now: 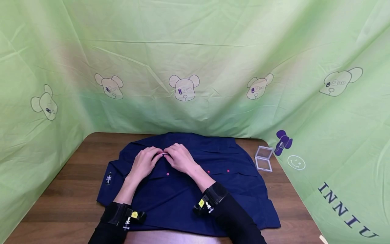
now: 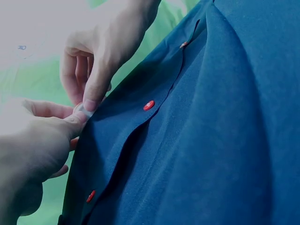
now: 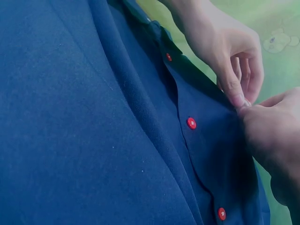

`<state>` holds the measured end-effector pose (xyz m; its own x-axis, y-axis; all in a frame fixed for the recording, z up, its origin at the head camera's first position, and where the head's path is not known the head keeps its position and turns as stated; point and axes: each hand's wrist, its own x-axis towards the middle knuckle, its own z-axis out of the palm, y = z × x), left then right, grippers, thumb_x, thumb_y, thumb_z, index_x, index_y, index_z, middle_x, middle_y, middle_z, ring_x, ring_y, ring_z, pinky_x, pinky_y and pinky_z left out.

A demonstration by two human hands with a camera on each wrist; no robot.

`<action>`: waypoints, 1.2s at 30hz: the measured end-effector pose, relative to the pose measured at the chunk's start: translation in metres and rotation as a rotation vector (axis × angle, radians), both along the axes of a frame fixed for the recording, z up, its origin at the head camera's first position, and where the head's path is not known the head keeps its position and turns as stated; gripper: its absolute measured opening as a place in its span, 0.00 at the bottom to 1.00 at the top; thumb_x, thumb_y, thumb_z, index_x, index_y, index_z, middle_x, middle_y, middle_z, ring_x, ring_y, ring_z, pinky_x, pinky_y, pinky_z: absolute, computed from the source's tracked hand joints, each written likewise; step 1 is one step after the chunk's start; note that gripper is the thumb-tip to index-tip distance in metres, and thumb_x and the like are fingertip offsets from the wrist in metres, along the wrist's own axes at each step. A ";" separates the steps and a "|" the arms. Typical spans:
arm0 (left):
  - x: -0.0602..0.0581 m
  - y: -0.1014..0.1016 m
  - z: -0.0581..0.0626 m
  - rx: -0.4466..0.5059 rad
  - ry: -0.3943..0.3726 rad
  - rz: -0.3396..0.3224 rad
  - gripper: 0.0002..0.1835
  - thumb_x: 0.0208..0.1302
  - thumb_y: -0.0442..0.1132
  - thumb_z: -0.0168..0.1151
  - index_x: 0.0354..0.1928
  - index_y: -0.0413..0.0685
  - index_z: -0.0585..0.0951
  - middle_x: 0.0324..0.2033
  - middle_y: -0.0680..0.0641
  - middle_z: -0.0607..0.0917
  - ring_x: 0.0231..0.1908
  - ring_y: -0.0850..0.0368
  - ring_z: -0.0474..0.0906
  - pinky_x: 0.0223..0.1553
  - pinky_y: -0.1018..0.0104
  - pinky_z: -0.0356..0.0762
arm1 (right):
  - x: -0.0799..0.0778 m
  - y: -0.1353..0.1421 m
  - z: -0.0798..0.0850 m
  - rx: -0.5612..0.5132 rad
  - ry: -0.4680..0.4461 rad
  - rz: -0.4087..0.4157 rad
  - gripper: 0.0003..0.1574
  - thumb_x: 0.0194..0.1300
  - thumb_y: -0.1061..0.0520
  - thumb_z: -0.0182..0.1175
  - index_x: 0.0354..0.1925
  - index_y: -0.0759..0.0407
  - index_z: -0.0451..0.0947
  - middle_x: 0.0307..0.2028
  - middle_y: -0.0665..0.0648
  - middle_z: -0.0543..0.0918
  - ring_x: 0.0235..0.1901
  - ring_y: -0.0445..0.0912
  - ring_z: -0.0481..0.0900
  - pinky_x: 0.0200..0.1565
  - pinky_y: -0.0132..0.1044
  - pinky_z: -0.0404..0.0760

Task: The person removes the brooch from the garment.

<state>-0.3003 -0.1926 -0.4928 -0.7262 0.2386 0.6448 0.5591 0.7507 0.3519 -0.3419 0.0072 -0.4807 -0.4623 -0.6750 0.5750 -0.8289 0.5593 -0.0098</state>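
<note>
A dark blue garment (image 1: 176, 200) with red buttons, apparently a shirt, lies spread on the table. Toward its far side, my left hand (image 1: 145, 163) and right hand (image 1: 180, 158) meet fingertip to fingertip. Between them they pinch a small pale, pinkish thing (image 1: 164, 153), mostly hidden by the fingers; its kind is unclear. In the left wrist view it appears as a whitish bit (image 2: 80, 108) at the garment's edge. One red button (image 1: 168, 174) sits just nearer than the hands, and another red button (image 3: 191, 123) shows close up in the right wrist view.
A clear, flat hinged case (image 1: 263, 158) stands open on the wooden table (image 1: 292, 200), right of the garment. A green printed curtain (image 1: 146, 112) hangs behind and along both sides. A small grey-white item or emblem (image 1: 108, 178) shows on the garment's left part.
</note>
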 end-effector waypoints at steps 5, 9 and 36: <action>0.001 0.001 0.001 -0.013 0.016 -0.003 0.05 0.64 0.37 0.72 0.40 0.46 0.89 0.38 0.48 0.90 0.41 0.49 0.83 0.41 0.50 0.81 | 0.001 -0.001 0.001 0.026 0.020 -0.008 0.10 0.72 0.54 0.63 0.44 0.55 0.89 0.40 0.50 0.90 0.43 0.44 0.81 0.44 0.39 0.78; 0.001 0.001 0.002 -0.017 0.018 -0.006 0.05 0.64 0.38 0.73 0.40 0.47 0.89 0.38 0.48 0.90 0.41 0.49 0.83 0.42 0.51 0.81 | 0.001 -0.001 0.000 0.028 0.021 -0.017 0.10 0.73 0.54 0.63 0.44 0.55 0.89 0.39 0.49 0.90 0.42 0.44 0.81 0.43 0.38 0.78; -0.006 -0.013 -0.012 0.199 -0.118 -0.107 0.12 0.64 0.35 0.72 0.49 0.42 0.88 0.45 0.48 0.89 0.49 0.56 0.82 0.51 0.52 0.79 | 0.002 0.000 -0.008 -0.282 -0.186 -0.037 0.03 0.65 0.57 0.71 0.37 0.51 0.91 0.34 0.47 0.91 0.34 0.38 0.83 0.36 0.35 0.82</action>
<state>-0.3062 -0.2052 -0.5046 -0.7765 0.1946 0.5993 0.5779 0.5988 0.5544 -0.3397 0.0074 -0.4889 -0.5981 -0.4822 0.6401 -0.7775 0.5428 -0.3176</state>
